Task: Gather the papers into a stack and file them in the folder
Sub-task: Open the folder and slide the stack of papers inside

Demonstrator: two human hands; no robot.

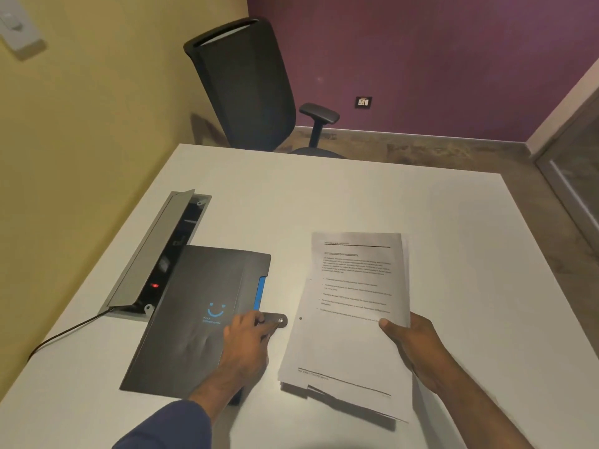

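A stack of printed papers [350,306] is held slightly above the white table [356,196], right of centre. My right hand [411,345] grips its right edge, thumb on top. A dark grey folder [194,306] with a blue smiley logo and a blue inner edge lies closed on the table to the left. My left hand [248,338] is on the folder's right edge, fingers curled at its grey snap tab [278,320].
An open cable box [155,254] with a raised lid and a red light sits in the table behind the folder; a black cable [64,333] runs out to the left. A black office chair [252,89] stands beyond the far edge.
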